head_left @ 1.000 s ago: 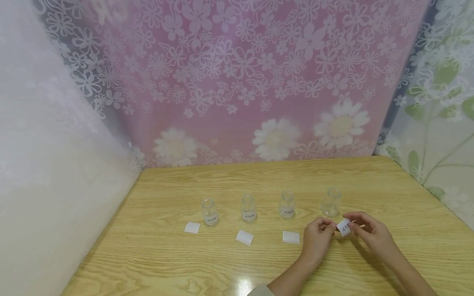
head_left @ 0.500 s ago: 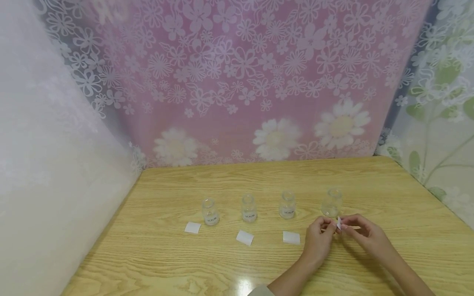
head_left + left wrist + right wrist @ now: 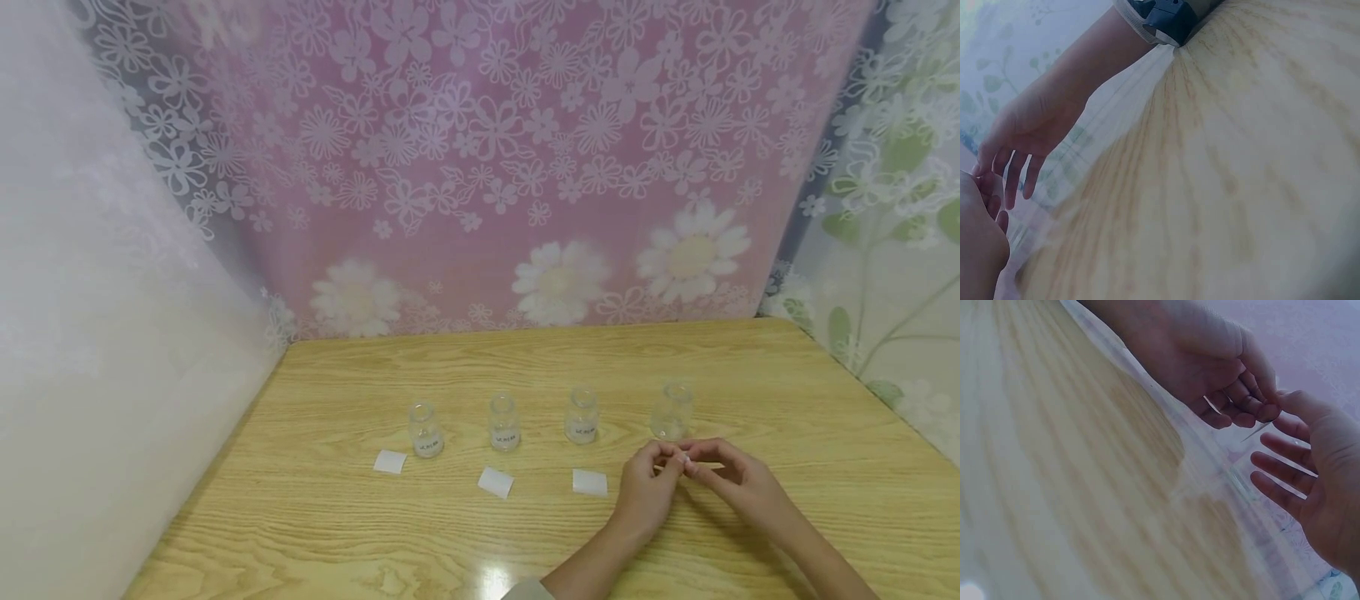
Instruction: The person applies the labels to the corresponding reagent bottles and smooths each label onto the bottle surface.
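At the right of the table, my left hand (image 3: 647,485) and right hand (image 3: 741,482) meet fingertip to fingertip, pinching a small white label (image 3: 687,458) between them. Only a sliver of it shows in the head view; the right wrist view has the label (image 3: 1255,432) edge-on below the fingertips. The other fingers of my right hand (image 3: 1335,465) spread loosely. Just beyond both hands stands a clear glass bottle (image 3: 672,411) with no label visible on it. Three similar bottles stand in a row to its left, including one (image 3: 582,415) with a handwritten white label.
The leftmost bottle (image 3: 426,430) and the second bottle (image 3: 504,422) also bear labels low on their fronts. In front of the row lie three blank white paper pieces, the nearest paper piece (image 3: 590,482) just left of my left hand. Floral curtains (image 3: 480,167) border the wooden table (image 3: 360,542).
The label, face-on with writing visible a second ago, has turned edge-on and is now mostly hidden by fingers. My right hand has shifted slightly left against my left fingertips.
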A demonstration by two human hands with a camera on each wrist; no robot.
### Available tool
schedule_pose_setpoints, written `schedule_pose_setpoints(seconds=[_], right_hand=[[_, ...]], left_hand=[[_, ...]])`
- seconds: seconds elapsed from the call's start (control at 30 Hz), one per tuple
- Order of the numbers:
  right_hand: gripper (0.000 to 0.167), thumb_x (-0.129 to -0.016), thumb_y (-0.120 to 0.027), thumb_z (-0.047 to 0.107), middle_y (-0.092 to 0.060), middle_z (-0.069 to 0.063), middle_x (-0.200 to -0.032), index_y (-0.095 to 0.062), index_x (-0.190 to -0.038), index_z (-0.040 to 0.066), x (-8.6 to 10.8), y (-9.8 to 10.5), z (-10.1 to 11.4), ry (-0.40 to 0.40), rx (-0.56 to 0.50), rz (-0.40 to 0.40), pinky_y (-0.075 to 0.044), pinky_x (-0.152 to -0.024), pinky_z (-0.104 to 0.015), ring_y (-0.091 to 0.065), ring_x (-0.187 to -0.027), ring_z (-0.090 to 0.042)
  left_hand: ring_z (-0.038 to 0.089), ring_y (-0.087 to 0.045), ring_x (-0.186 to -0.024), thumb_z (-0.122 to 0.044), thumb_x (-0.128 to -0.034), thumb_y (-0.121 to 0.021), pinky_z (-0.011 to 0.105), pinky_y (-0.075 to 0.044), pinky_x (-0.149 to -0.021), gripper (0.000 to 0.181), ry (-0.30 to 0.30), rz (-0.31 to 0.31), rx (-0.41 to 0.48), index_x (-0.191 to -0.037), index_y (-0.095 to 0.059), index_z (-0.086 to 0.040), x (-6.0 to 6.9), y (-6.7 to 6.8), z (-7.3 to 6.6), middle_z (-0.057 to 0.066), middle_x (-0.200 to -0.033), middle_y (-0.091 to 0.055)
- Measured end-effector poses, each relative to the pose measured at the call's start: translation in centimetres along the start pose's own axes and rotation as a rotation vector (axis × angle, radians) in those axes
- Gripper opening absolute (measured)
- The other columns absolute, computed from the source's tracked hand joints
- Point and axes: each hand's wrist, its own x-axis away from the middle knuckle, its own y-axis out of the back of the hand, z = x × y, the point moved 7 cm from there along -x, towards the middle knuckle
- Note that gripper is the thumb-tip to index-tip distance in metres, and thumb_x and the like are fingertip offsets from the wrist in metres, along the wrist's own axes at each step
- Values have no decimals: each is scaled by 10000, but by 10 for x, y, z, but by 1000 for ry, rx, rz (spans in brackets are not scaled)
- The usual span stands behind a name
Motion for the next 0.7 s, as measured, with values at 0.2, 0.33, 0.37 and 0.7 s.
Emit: schedule_pose_setpoints(seconds=[0.2, 0.33, 0.37, 0.7], right_hand=[[131, -907, -540, -16, -590, -30, -1057, -598, -1016, 29, 0, 1, 4, 43, -6, -13, -498, -693, -228, -548, -929, -24], [136, -907, -528, -35, -591, -25, -1050, -600, -1004, 28, 0, 3, 6, 64, -17, -25, -505, -677, -235, -566, -893, -43], [136, -908, -525, -37, -592, -22, -1046, -601, -1000, 27, 1, 4, 7, 66, -20, -28, -508, -671, -242, -572, -881, -50], [107, -923, -533, 25, -603, 2, -964, -611, -995, 41, 1, 8, 7, 6, 33, -75, -506, -655, -268, -579, -802, -103]], left_hand=[[-3, -480, -742, -228, -926, -541, 168, -419, -636, 118, -19, 11, -16, -905, -611, -134, 0, -1, 0, -150, -832, -552], [-7, -491, -745, -226, -936, -522, 163, -416, -618, 130, -42, 29, -13, -917, -608, -131, 0, -1, -2, -142, -802, -565], [-9, -494, -747, -224, -938, -518, 162, -416, -619, 132, -49, 33, -11, -920, -607, -129, 0, -1, -2, -139, -794, -568], [-13, -483, -736, -215, -938, -501, 155, -388, -627, 112, -52, 27, -12, -916, -591, -153, 0, -1, -3, -120, -783, -600]])
